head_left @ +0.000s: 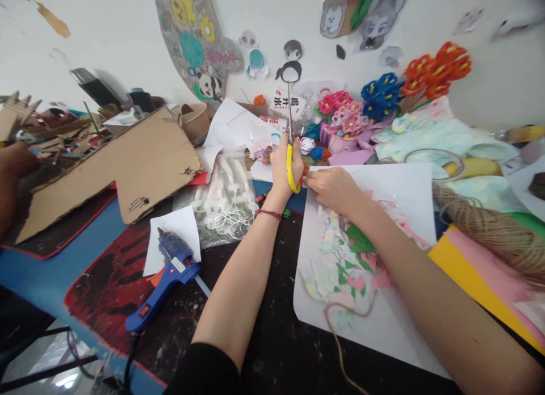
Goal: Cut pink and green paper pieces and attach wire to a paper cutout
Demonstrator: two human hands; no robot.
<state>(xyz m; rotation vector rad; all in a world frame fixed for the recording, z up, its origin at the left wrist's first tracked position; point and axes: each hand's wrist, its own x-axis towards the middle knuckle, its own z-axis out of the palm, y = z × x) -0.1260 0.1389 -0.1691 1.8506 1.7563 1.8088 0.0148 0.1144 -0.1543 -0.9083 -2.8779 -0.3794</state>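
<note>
My left hand [280, 163] is closed around scissors [290, 167] with yellow handles, their metal blades pointing up and away from me. Close beside it, my right hand [334, 189] is closed, fingertips pressed together by the scissor handles. A bit of orange shows between the two hands; whether the right fingers hold it I cannot tell. Beneath my right forearm lies a white paper sheet [366, 327], strewn with green, pink and pale scraps [336, 267]. A length of twine [338, 349] trails across the sheet's near edge.
To the left, a blue hot glue gun [172, 276] rests partly on white paper. Cut cardboard [149, 162] and a clear bag of white stringed pieces [225, 202] lie behind it. Fuzzy flowers [344, 114] stand at the back, coiled twine [489, 225] at right. Another person's hand [17, 162] shows far left.
</note>
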